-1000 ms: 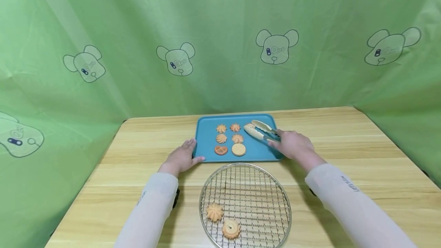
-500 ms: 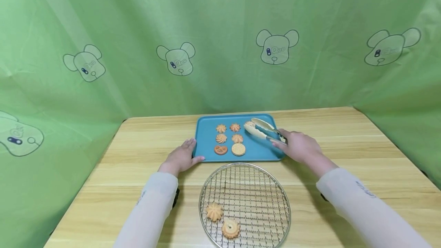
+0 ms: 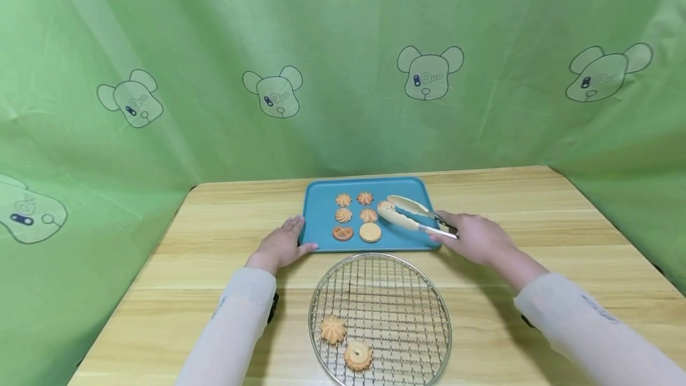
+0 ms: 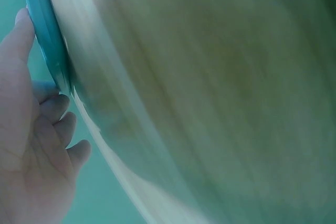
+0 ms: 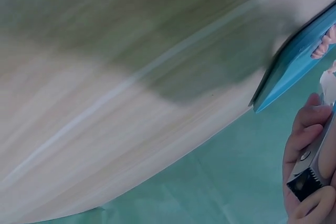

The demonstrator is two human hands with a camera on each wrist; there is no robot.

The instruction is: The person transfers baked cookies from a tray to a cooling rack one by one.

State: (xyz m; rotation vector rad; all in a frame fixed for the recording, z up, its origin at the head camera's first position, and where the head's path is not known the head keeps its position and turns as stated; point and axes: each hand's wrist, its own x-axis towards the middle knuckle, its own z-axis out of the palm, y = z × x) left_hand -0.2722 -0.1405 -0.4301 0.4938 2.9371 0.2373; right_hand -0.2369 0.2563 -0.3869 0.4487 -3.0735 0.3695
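Note:
My right hand (image 3: 479,239) grips a pair of tongs (image 3: 409,214) with pale tips and metal handles. Partly hidden between those tips is a cookie (image 3: 383,205), over the right half of a blue tray (image 3: 409,241); whether it touches the tray I cannot tell. My left hand (image 3: 280,244) rests at the tray's near left corner, its thumb along the front rim and fingers by the left side. Left of the tongs lie several cookies, including a pretzel-shaped cookie (image 3: 343,233) and a round cookie (image 3: 370,232). The right wrist view shows the tongs' metal handle (image 5: 313,163) in the fingers.
A round wire cooling rack (image 3: 399,308) lies in front of the tray. It bears a flower-shaped cookie (image 3: 333,329) and a ring-topped cookie (image 3: 358,355) at its near left. The wooden table (image 3: 203,225) ends at a green curtain (image 3: 343,136).
My right hand and the tongs have moved right and toward me. The cookie between the tips has shifted slightly nearer. My left hand stays at the tray's corner.

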